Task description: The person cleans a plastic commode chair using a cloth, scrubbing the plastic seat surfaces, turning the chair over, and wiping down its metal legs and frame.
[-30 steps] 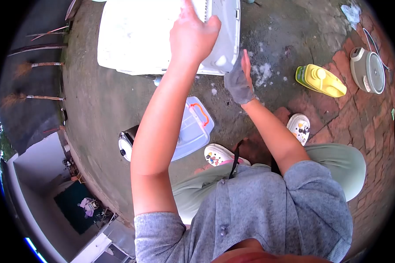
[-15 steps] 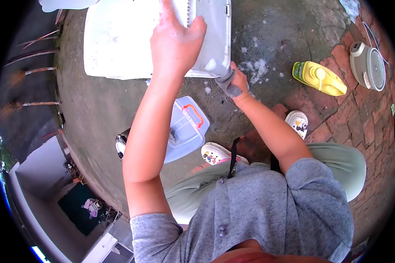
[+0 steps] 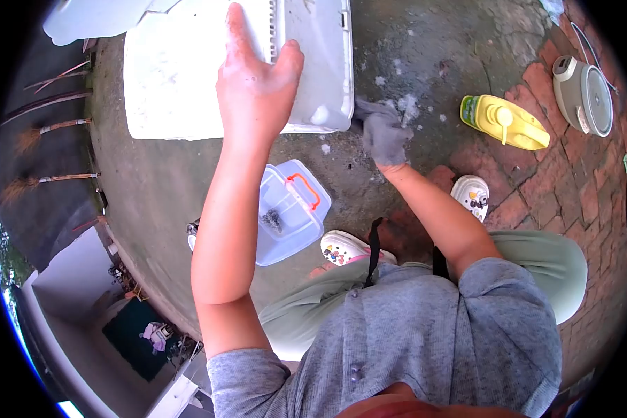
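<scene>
A large white plastic box-like item point(image 3: 174, 76) with foam on it lies at the top of the view. On its top surface rests my left hand point(image 3: 258, 90), wet with suds, its index finger stretched and its thumb apart. My right hand point(image 3: 385, 139) is beside the item's near right corner, covered by a grey cloth point(image 3: 386, 132); its fingers are hidden under the cloth. Below the white item sits a clear plastic bin point(image 3: 292, 226) with an orange handle and a dark scourer point(image 3: 272, 220) in it.
A yellow jug point(image 3: 512, 122) lies to the right, with a grey-beige lidded appliance point(image 3: 582, 97) beyond it. Suds point(image 3: 407, 106) spot the wet ground. Brooms point(image 3: 66, 125) lean at the left. A pale plastic piece point(image 3: 97, 17) is at top left.
The white item and my left hand have shifted left in view. The grey cloth now covers my right hand's fingers, which showed earlier. More of the clear bin and its scourer shows.
</scene>
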Tool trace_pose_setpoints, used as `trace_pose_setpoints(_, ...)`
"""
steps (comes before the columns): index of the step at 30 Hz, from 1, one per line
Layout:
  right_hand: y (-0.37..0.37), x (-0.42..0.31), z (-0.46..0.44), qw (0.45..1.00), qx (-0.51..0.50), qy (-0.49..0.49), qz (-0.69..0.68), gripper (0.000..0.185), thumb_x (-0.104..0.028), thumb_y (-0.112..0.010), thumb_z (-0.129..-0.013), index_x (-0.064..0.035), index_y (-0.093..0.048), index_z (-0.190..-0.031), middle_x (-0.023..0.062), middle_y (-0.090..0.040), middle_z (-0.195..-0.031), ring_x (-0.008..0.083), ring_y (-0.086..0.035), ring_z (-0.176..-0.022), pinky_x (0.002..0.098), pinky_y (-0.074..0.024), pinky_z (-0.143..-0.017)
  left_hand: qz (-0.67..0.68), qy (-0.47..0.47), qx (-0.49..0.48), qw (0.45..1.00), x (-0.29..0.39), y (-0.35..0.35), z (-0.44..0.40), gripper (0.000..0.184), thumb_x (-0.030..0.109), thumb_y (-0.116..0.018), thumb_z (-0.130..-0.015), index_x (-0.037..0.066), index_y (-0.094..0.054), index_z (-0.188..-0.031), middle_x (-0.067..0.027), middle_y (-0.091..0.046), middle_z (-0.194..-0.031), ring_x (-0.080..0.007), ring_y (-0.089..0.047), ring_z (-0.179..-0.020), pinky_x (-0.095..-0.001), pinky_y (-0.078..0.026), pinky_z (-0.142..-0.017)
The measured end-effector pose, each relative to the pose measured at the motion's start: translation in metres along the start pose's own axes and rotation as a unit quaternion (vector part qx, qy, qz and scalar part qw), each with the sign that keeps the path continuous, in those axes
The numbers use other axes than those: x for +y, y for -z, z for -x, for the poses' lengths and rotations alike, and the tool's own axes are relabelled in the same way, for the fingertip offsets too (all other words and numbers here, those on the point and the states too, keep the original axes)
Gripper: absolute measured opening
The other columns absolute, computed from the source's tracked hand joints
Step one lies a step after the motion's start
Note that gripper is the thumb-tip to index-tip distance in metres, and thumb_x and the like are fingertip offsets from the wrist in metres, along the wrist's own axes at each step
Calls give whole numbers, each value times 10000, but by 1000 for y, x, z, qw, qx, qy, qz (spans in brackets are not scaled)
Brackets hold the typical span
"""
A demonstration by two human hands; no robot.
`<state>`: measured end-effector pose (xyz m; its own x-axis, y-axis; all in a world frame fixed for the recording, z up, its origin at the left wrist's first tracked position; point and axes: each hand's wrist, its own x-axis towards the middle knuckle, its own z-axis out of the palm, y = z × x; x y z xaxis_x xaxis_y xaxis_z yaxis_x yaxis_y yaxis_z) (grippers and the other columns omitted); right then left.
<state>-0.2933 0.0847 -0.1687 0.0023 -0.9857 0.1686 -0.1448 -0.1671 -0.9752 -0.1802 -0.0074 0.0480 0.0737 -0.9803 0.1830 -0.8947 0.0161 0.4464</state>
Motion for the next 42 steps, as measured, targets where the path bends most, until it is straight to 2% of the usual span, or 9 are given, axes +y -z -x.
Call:
trace_pose_setpoints(7,4,-44,-49,728,-204,92,648,122,-70,-502,-705,-39,-605,-762,134,-588,-788,267,-567,-795,371,-451,-704,14,47,-25,998,4,4,1,709,246,-614,-745,-46,-302,-1311,-229,-462,-1241,-280,-470,-1141,-307,-347,-956)
trace_pose_setpoints(10,-1,13,-53,978,-51,62,191,129,-57,-520,-671,-40,-616,-756,137,-591,-783,272,-580,-760,367,-473,-643,-6,25,-13,1000,4,3,0,706,241,-611,-743,-43,-304,-1311,-231,-481,-1218,-283,-490,-1118,-310,-361,-940)
trace_pose_setpoints(16,12,12,-109,911,-134,116,372,142,-55,-539,-668,-43,-614,-788,141,-612,-788,284,-599,-766,340,-491,-630,-7,23,-14,1000,6,3,0,704,241,-608,-742,-34,-303,-1314,-229,-499,-1198,-283,-515,-1084,-315,-384,-915)
trace_pose_setpoints(20,16,-19,-118,973,-9,-161,-165,138,13,-550,-669,-36,-634,-766,130,-621,-816,244,-604,-757,340,-497,-658,8,15,-6,1000,5,4,1,708,251,-603,-742,-20,-299,-1320,-230,-506,-1188,-288,-527,-1068,-320,-392,-907)
trace_pose_setpoints(22,17,-40,-113,708,-268,145,637,162,18,-524,-706,-37,-609,-832,127,-605,-831,257,-592,-758,330,-486,-670,-28,47,-19,998,7,5,1,710,262,-598,-739,-3,-298,-1326,-228,-513,-1179,-299,-539,-1048,-325,-401,-896)
trace_pose_setpoints(26,3,-34,-52,961,-44,-58,266,112,-11,-500,-716,-55,-577,-784,140,-553,-770,284,-565,-735,344,-467,-615,-2,68,-32,997,6,5,0,711,273,-593,-735,9,-300,-1327,-223,-517,-1175,-317,-544,-1036,-333,-407,-888)
trace_pose_setpoints(31,0,-9,-64,824,-81,114,549,111,-30,-526,-660,-42,-580,-757,123,-558,-761,256,-565,-732,322,-464,-587,-31,8,-2,999,3,4,1,706,278,-589,-733,13,-306,-1323,-225,-519,-1171,-330,-543,-1033,-343,-410,-886)
trace_pose_setpoints(34,2,25,-100,984,11,122,133,132,-47,-542,-614,-39,-593,-736,122,-584,-750,241,-570,-715,318,-459,-556,-15,35,-16,999,6,5,1,708,277,-588,-732,14,-303,-1325,-227,-524,-1161,-334,-546,-1025,-346,-413,-882)
trace_pose_setpoints(42,-8,25,-136,663,-125,146,724,167,-104,-526,-758,-22,-593,-887,132,-631,-820,266,-610,-771,324,-484,-703,-24,74,-29,997,9,6,1,726,298,-575,-727,48,-284,-1344,-225,-544,-1135,-340,-556,-1008,-351,-420,-874)
